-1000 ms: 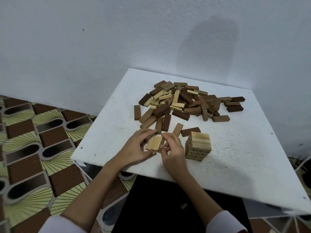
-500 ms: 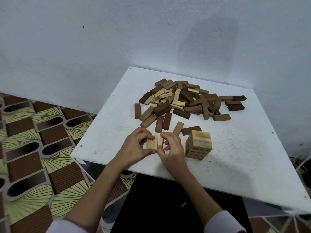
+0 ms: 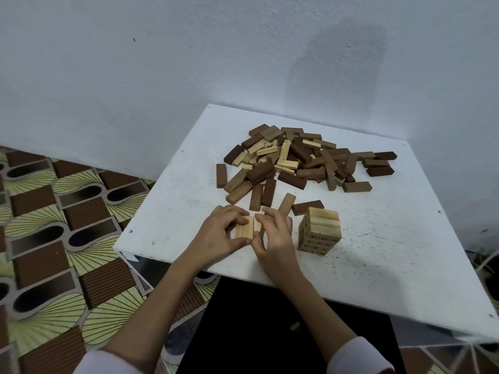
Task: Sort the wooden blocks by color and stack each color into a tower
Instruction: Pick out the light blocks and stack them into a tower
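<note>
Two hands, left hand (image 3: 220, 233) and right hand (image 3: 272, 238), pinch a row of pale blocks (image 3: 244, 230) at frame centre on the bench (image 3: 391, 252); next, likely, squaring and lifting them onto the pale tower (image 3: 320, 230).

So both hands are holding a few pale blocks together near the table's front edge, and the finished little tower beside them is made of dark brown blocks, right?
Not quite. The head view shows the tower is built of pale blocks, not dark brown ones. The rest holds: the left hand and right hand hold a few pale blocks together near the front edge of the table.
</note>
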Demonstrator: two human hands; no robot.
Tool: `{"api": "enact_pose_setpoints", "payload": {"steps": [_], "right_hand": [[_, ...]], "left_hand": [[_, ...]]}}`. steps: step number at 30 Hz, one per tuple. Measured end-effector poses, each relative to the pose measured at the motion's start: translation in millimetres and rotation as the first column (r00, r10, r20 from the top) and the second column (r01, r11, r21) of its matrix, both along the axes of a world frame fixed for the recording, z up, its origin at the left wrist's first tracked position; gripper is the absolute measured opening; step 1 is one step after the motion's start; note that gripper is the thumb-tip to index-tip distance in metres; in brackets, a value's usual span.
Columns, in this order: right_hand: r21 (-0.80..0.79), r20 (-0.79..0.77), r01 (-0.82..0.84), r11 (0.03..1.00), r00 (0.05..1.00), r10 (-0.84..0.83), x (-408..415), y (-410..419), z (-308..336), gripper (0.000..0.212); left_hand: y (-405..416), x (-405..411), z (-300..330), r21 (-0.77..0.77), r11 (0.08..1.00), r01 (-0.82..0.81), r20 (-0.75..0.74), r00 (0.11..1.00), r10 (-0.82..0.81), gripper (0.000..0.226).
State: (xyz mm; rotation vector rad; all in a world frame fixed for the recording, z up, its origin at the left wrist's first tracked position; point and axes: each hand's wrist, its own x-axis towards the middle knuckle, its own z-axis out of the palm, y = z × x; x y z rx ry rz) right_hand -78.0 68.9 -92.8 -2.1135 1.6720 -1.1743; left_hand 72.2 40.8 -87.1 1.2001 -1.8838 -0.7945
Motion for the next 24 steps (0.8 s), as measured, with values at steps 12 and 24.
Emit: {"api": "enact_pose_setpoints", "payload": {"steps": [12, 24], "right_hand": [[0.048, 0.034, 0.013, 0.999, 0.999, -0.014, 0.2, 0.3, -1.2, 0.044], [0.182, 0.151, -0.090, 0.979, 0.986, 0.063, -7.1, 4.0, 5.6, 0.065]], "left_hand": [[1.2, -1.3, 1.2, -0.016, 1.000, -0.007, 0.016, 1.000, 0.007, 0.032], [2.0, 3.1, 5.3, 0.061, 0.997, 0.053, -0.008, 0.999, -0.052, 0.036]]}}
